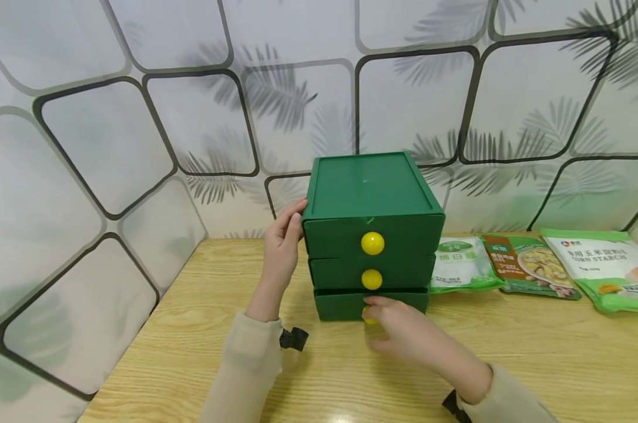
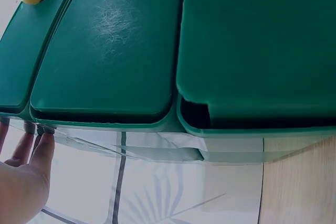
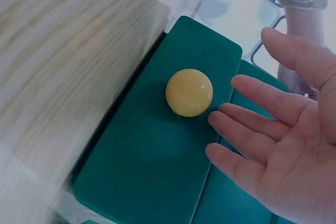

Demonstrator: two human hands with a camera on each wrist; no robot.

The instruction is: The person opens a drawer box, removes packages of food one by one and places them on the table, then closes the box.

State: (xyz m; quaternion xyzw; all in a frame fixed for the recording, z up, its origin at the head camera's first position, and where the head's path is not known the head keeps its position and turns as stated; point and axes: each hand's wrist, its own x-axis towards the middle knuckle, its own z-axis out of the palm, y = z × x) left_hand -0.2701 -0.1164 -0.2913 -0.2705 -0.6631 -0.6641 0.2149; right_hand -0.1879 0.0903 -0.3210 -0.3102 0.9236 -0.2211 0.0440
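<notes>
A green three-drawer cabinet (image 1: 372,188) stands on the table, each drawer front bearing a round yellow knob. My left hand (image 1: 283,244) rests against the cabinet's left side near the top, and in the left wrist view its fingers (image 2: 44,153) touch the side wall. At the bottom drawer (image 1: 340,305), my right hand (image 1: 403,329) reaches toward the lowest knob (image 3: 189,93). In the right wrist view its fingers are spread and fairly straight beside that knob, not wrapped round it. Whether a fingertip touches the knob or drawer front is hard to tell.
To the right of the cabinet lie a white and green packet (image 1: 462,264), a brown and green food packet (image 1: 533,267) and a corn starch bag (image 1: 604,270). A patterned wall (image 1: 308,117) rises behind the wooden table (image 1: 509,346).
</notes>
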